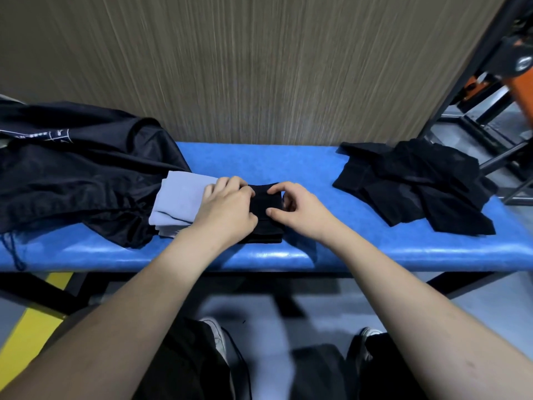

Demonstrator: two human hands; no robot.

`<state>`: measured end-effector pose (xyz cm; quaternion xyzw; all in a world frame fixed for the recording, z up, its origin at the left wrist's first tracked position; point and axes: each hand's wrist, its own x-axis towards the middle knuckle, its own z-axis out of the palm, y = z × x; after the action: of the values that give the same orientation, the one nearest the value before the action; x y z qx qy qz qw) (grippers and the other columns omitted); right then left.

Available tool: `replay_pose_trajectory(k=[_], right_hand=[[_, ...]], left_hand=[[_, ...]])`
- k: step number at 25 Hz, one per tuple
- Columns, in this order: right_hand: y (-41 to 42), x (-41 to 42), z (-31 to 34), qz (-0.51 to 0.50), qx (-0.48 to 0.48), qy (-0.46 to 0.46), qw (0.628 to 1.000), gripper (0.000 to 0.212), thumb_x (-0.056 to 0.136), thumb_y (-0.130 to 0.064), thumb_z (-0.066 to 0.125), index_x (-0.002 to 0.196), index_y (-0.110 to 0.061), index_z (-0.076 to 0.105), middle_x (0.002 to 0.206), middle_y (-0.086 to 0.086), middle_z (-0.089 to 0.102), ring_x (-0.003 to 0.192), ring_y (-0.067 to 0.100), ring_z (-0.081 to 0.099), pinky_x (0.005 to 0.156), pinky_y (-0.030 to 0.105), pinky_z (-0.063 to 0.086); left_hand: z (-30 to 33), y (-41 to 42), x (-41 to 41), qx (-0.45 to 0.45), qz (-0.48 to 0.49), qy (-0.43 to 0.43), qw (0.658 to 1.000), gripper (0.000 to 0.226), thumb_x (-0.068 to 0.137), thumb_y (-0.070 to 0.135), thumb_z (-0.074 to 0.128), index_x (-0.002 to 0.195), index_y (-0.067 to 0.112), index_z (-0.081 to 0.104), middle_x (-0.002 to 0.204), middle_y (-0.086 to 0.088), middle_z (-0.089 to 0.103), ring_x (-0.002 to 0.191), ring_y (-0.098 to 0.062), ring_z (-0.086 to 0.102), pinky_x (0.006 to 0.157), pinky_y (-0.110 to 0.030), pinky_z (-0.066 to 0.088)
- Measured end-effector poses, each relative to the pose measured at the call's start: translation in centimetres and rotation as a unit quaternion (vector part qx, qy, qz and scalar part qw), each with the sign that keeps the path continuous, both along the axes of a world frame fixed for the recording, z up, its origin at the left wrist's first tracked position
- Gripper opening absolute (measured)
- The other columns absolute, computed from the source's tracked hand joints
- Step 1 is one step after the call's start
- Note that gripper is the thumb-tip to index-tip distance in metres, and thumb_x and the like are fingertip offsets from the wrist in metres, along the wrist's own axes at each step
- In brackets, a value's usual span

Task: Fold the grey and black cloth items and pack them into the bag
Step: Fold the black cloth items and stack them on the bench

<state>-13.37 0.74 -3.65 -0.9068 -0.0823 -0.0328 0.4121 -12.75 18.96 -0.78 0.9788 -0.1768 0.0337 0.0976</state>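
A small folded black cloth (265,217) lies in the middle of the blue bench (259,160). My left hand (227,209) grips its left side with curled fingers. My right hand (297,209) pinches its right edge between thumb and forefinger. Just left of it sits a stack of folded grey cloths (178,203), partly under my left hand. The dark drawstring bag (75,174) lies crumpled at the bench's left end, touching the grey stack. A loose heap of black cloths (415,186) lies unfolded at the right end.
A wood-grain wall panel (259,67) stands right behind the bench. Metal frames and orange equipment (496,90) stand at the far right. My legs and shoes (219,339) are below the bench's front edge, with a yellow floor stripe (26,333) at lower left.
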Motion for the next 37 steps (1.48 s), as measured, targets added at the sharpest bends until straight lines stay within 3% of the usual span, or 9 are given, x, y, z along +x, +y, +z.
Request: replay_pose_trajectory(k=[7, 12, 16, 22, 27, 31, 34, 36, 37], right_hand=[[-0.1, -0.6, 0.2, 0.016, -0.063, -0.021, 0.998, 0.04, 0.088, -0.032, 0.07, 0.126, -0.023, 0.058, 0.086, -0.008, 0.042, 0.075, 0.001, 0.045, 0.082, 0.026, 0.042], [-0.5, -0.9, 0.4, 0.021, -0.042, -0.029, 0.998, 0.042, 0.09, -0.033, 0.068, 0.131, -0.024, 0.058, 0.086, -0.005, 0.043, 0.075, 0.0, 0.046, 0.08, 0.022, 0.038], [-2.1, -1.4, 0.8, -0.002, -0.037, -0.042, 0.998, 0.042, 0.09, -0.035, 0.068, 0.13, -0.026, 0.058, 0.09, 0.002, 0.052, 0.079, 0.01, 0.051, 0.084, 0.026, 0.045], [-6.8, -2.9, 1.5, -0.042, -0.069, -0.017, 0.997, 0.033, 0.089, -0.036, 0.067, 0.12, -0.026, 0.061, 0.093, -0.001, 0.057, 0.078, 0.01, 0.054, 0.083, 0.032, 0.048], [-13.3, -5.3, 1.7, -0.089, -0.082, -0.038, 0.992, 0.02, 0.087, -0.023, 0.067, 0.108, -0.024, 0.067, 0.091, -0.004, 0.059, 0.08, 0.011, 0.056, 0.082, 0.034, 0.049], [-19.7, -6.6, 1.3, -0.162, -0.117, -0.067, 0.978, 0.026, 0.084, -0.014, 0.068, 0.109, -0.018, 0.069, 0.103, -0.005, 0.061, 0.102, 0.017, 0.056, 0.094, 0.031, 0.044], [-23.3, -7.5, 0.5, -0.188, -0.101, -0.019, 0.977, 0.036, 0.087, -0.017, 0.07, 0.122, -0.017, 0.064, 0.12, -0.004, 0.058, 0.119, 0.016, 0.052, 0.103, 0.025, 0.038], [-24.2, -7.7, -0.2, -0.183, -0.092, 0.004, 0.979, 0.04, 0.087, -0.02, 0.07, 0.126, -0.017, 0.062, 0.126, -0.003, 0.056, 0.123, 0.015, 0.05, 0.105, 0.024, 0.036], [-24.2, -7.7, -0.3, -0.179, -0.093, 0.005, 0.979, 0.042, 0.087, -0.021, 0.071, 0.127, -0.017, 0.061, 0.127, -0.003, 0.056, 0.123, 0.015, 0.05, 0.107, 0.026, 0.037]], left_hand=[[0.1, -0.1, 0.0, 0.03, -0.005, -0.003, 1.0, 0.049, 0.09, 0.03, 0.05, 0.139, 0.023, 0.051, 0.14, 0.008, 0.045, 0.133, -0.018, 0.028, 0.11, -0.033, 0.02], [0.3, -0.5, -0.1, 0.055, 0.0, -0.01, 0.998, 0.052, 0.092, 0.031, 0.046, 0.144, 0.026, 0.048, 0.148, 0.01, 0.042, 0.14, -0.017, 0.022, 0.114, -0.033, 0.012], [1.2, -2.0, -0.4, -0.012, -0.011, -0.061, 0.998, 0.048, 0.088, 0.023, 0.052, 0.136, 0.027, 0.056, 0.135, 0.009, 0.055, 0.134, -0.019, 0.033, 0.112, -0.033, 0.015], [2.1, -6.9, -0.6, -0.144, -0.037, -0.067, 0.987, 0.032, 0.089, 0.018, 0.056, 0.117, 0.03, 0.065, 0.11, 0.011, 0.067, 0.112, -0.021, 0.052, 0.1, -0.035, 0.029], [1.3, -13.2, -1.0, -0.285, -0.038, 0.08, 0.954, 0.024, 0.089, 0.024, 0.052, 0.107, 0.037, 0.06, 0.086, 0.015, 0.067, 0.084, -0.017, 0.063, 0.083, -0.037, 0.05], [-0.1, -19.0, -2.3, -0.289, -0.054, 0.193, 0.936, 0.029, 0.09, 0.031, 0.059, 0.117, 0.039, 0.056, 0.106, 0.012, 0.066, 0.103, -0.015, 0.061, 0.087, -0.029, 0.045], [-1.1, -22.4, -2.9, -0.28, -0.054, 0.256, 0.924, 0.045, 0.087, 0.039, 0.066, 0.13, 0.035, 0.052, 0.125, 0.003, 0.055, 0.117, -0.015, 0.055, 0.089, -0.025, 0.039], [-1.3, -23.8, -3.1, -0.324, -0.032, 0.275, 0.905, 0.05, 0.085, 0.036, 0.071, 0.131, 0.03, 0.053, 0.12, 0.002, 0.056, 0.109, -0.014, 0.057, 0.088, -0.025, 0.042], [-1.3, -24.4, -3.1, -0.38, -0.019, 0.293, 0.877, 0.048, 0.084, 0.029, 0.073, 0.128, 0.026, 0.056, 0.113, 0.001, 0.06, 0.099, -0.012, 0.06, 0.085, -0.024, 0.045]])
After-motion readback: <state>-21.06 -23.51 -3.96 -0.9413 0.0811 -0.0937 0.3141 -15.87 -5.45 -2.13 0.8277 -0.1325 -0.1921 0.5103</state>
